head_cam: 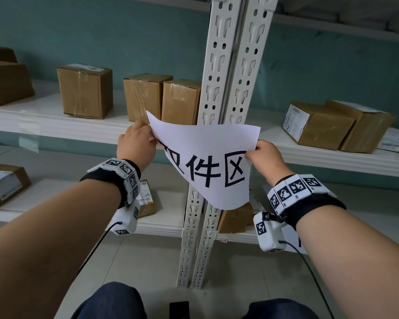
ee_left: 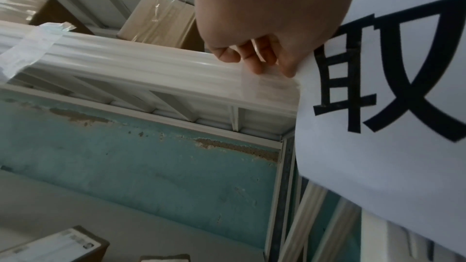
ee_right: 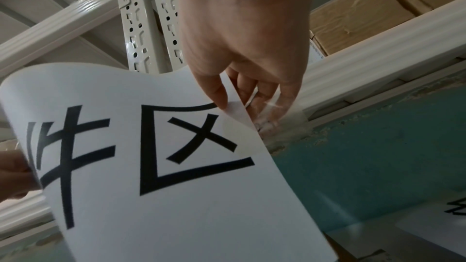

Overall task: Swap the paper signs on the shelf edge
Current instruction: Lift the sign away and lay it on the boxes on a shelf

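Paper sign is held in the air in front of the two white uprights, between both hands, sagging in the middle. Left hand pinches its left edge, fingers curled round the sheet right at the shelf edge, clear tape trailing from that corner onto the shelf edge. Right hand pinches the right edge, thumb on the printed face, fingers behind, just beside the right bay's shelf edge; tape there too, and I cannot tell if it is stuck down. The sign's long axis runs left-right, along the shelf edge. Both hands look equally near. My guess: it goes flat against the edge next, or comes away. In the way: the uprights behind the sheet. Cardboard boxes sit back on the shelf, clear of the edge. A loose tape strip hangs at the left end of the shelf edge. Another printed sheet shows lower right, only in part.
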Motion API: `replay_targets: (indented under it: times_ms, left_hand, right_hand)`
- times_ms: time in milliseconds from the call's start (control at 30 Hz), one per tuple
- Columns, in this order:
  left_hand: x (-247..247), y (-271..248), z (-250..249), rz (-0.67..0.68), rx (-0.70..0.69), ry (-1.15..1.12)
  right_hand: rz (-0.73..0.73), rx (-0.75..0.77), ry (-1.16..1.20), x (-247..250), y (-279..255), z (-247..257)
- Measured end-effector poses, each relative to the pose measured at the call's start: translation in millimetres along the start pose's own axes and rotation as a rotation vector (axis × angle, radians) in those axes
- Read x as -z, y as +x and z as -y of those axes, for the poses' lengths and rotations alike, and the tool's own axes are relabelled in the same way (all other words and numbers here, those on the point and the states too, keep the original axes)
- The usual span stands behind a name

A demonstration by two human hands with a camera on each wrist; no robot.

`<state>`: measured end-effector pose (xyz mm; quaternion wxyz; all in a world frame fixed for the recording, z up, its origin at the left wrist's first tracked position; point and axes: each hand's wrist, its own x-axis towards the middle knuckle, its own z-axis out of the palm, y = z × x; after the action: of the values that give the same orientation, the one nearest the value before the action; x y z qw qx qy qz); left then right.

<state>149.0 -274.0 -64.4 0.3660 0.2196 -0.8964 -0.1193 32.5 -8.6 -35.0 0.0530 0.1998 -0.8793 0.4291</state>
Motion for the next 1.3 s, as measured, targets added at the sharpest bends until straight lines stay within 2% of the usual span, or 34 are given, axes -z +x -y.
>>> replay_targets:
  times_ms: [100,467,600,733,966,1300]
  left_hand:
    - [3.2,-3.0,-2.1,-0.014,0.009,-0.074]
    - [-0.3,-5.5,-3.3,0.001,0.055,-0.1]
    - [1.8,-7.2,-3.0,-0.031,-0.003,-0.055]
    - [3.7,-5.1,-2.1,-0.036,-0.054,-0.121]
    - [4.1,4.1,-12.1,0.003,0.037,-0.264]
    - [4.6,7.2,-9.0,0.018,-0.022,-0.12]
  right_hand:
    - [0.0,0.001,-0.018,-2.0,0.6,-0.4]
    - [0.004,-0.005,-0.041,-5.3,1.7,-2.1]
    - [0.0,-0.01,-0.043,-4.2,1.9,-1.5]
    - [0.011,-0.013,-0.035,-5.5,1.4,-4.7]
    - [0.006,-0.003,0.006,-2.9,-0.7,-2.8]
    - [-0.001,-0.005,0.038,5.3,-3.5,-3.8]
